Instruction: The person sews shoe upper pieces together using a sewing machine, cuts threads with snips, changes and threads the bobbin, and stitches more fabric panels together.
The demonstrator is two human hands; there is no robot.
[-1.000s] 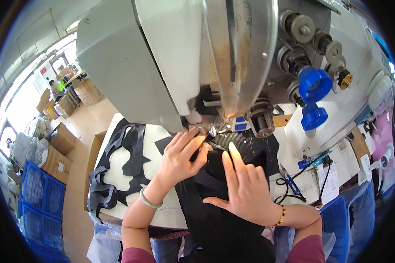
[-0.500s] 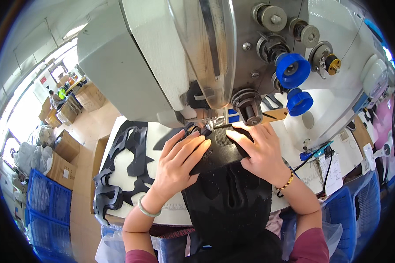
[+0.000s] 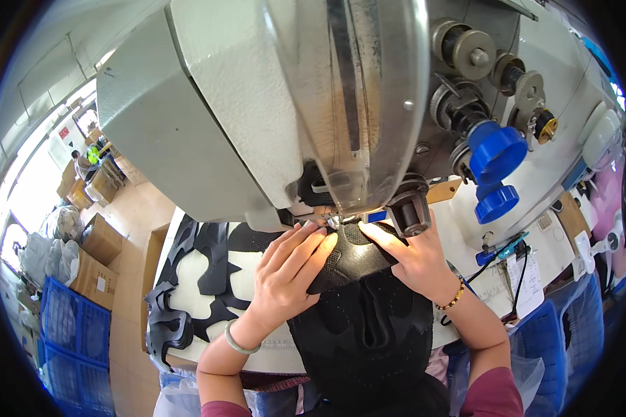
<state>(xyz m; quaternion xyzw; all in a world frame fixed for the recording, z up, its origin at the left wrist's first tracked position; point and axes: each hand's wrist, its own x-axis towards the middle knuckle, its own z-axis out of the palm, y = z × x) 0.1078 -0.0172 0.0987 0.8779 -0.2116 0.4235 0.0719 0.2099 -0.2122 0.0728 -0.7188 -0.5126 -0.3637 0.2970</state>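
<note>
Head view: since the first frame, the right hand (image 3: 421, 264) has been shifted farther, from flat across the dark work to the right edge of a black piece (image 3: 362, 258), now brought under the sewing machine (image 3: 209, 111). Piece is partly shiny, partly mesh; its far edge sits right by the presser foot (image 3: 334, 222). Left hand (image 3: 289, 271) is laid over its left side, fingers together; thumb hidden, so a grip can't be told. Right hand's fingers are set on the right side; whether clamped can't be told. A larger black panel (image 3: 362, 330) with a slot is spread on the near side, over the worktop (image 3: 191, 274) edge. Black cutouts (image 3: 214, 257) are laid out left. Paper slip (image 3: 524, 285) is placed right. Blue crates (image 3: 76, 326) and a carton (image 3: 94, 274) are stacked far left.
</note>
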